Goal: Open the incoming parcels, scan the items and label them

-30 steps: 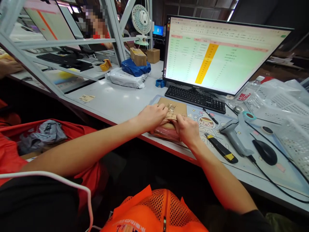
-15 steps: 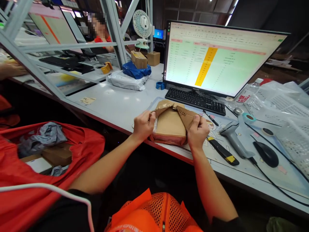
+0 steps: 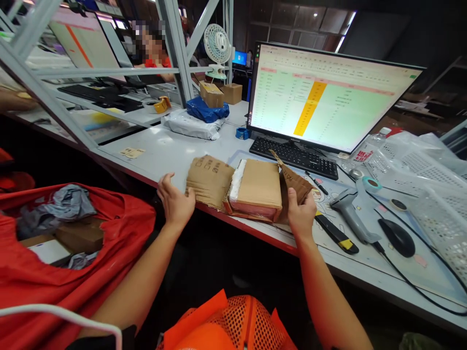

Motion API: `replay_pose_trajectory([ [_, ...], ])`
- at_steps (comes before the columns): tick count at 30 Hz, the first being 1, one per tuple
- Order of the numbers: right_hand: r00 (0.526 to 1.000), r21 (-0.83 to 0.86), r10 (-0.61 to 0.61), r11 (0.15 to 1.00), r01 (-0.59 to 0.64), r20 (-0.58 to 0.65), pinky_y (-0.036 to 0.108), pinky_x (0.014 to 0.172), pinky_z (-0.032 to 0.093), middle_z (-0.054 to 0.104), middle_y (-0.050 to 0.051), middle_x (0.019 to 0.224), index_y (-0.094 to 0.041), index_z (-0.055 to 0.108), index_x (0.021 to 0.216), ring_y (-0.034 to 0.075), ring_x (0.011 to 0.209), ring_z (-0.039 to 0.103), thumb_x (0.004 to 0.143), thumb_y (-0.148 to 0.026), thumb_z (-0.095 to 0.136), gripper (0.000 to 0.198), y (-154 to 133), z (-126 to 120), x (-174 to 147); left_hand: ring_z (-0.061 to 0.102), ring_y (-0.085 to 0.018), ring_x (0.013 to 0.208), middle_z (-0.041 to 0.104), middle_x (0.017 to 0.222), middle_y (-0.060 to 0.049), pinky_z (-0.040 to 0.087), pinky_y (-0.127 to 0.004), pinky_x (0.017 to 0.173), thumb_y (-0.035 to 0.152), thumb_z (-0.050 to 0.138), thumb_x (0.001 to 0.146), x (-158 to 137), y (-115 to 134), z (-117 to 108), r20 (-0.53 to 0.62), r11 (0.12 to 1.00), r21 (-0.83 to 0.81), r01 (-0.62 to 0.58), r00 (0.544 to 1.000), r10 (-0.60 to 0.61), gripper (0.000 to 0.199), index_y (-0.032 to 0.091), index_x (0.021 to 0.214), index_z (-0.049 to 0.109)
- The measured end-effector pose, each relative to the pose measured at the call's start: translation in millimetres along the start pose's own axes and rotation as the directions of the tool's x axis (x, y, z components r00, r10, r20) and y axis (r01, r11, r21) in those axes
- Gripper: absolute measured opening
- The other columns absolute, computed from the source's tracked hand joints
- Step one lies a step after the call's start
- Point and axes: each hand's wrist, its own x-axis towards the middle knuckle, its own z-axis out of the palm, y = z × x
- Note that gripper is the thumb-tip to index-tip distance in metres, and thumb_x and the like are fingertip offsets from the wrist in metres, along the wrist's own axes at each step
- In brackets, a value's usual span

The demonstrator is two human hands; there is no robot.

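Observation:
A torn-open cardboard wrapper (image 3: 209, 182) lies at the front edge of the table, its left flap folded flat outward. Inside it sits a smaller brown box (image 3: 260, 182) with white along its left side and a reddish front. My left hand (image 3: 177, 200) has its fingers spread beside the left flap; the thumb is close to the flap's edge, and I cannot tell if it touches. With my right hand (image 3: 302, 211) I pinch the raised right cardboard flap (image 3: 294, 182), which stands tilted outward.
Right of the box lie a yellow-black utility knife (image 3: 337, 234), a barcode scanner (image 3: 353, 216) and a mouse (image 3: 397, 236). Behind are a keyboard (image 3: 292, 156) and monitor (image 3: 324, 97). A red bag (image 3: 127, 218) with packaging hangs at left. A person (image 3: 155, 56) sits beyond the frame.
The cardboard has been pulled apart, baring the inner box's top. My left hand has moved left and let go of its flap, now lying flat; my right hand still grips the other flap.

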Motion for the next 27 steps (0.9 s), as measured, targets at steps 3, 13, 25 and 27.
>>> replay_pose_trajectory([
  [3, 0.996, 0.115, 0.088, 0.989, -0.089, 0.009, 0.049, 0.101, 0.056, 0.076, 0.021, 0.122, -0.014, 0.065, 0.123, 0.033, 0.112, 0.072, 0.093, -0.07, 0.063, 0.064, 6.3, 3.2, -2.1, 0.034, -0.037, 0.163, 0.049, 0.165, -0.023, 0.028, -0.063, 0.134, 0.02, 0.051, 0.099, 16.4, 12.3, -19.4, 0.284, 0.918, -0.067, -0.391, 0.875, 0.393, 0.049, 0.013, 0.146, 0.062],
  [13, 0.915, -0.092, -0.225, 0.959, 0.27, 0.334, 0.06, 0.122, 0.047, 0.05, 0.027, 0.164, -0.018, 0.059, 0.152, 0.04, 0.152, 0.052, 0.081, -0.081, 0.078, 0.097, -10.6, 10.4, -24.4, 0.045, -0.029, 0.159, 0.048, 0.169, -0.018, 0.033, -0.047, 0.135, 0.057, 0.04, 0.106, 43.0, 84.3, 29.8, 0.658, 0.865, -0.41, -0.29, 0.563, 0.5, 0.072, 0.01, 0.158, 0.056],
  [25, 0.93, -0.143, -0.363, 0.919, 0.366, 0.053, 0.053, 0.103, 0.062, 0.076, 0.024, 0.132, -0.013, 0.078, 0.131, 0.039, 0.126, 0.074, 0.099, -0.077, 0.058, 0.074, 14.6, 11.2, -22.5, 0.035, -0.029, 0.165, 0.036, 0.176, -0.019, 0.024, -0.045, 0.139, 0.077, 0.035, 0.107, 24.1, 64.6, 35.9, 0.653, 0.84, -0.533, -0.097, 0.584, 0.482, 0.093, 0.006, 0.168, 0.039],
  [27, 0.935, -0.13, -0.353, 0.927, 0.353, 0.023, 0.053, 0.101, 0.063, 0.078, 0.023, 0.129, -0.013, 0.079, 0.127, 0.039, 0.123, 0.076, 0.099, -0.077, 0.059, 0.072, 13.5, 11.5, -22.2, 0.035, -0.029, 0.165, 0.037, 0.175, -0.019, 0.024, -0.044, 0.139, 0.076, 0.035, 0.107, 24.0, 64.0, 36.2, 0.641, 0.832, -0.543, -0.112, 0.585, 0.497, 0.093, 0.006, 0.168, 0.039],
])
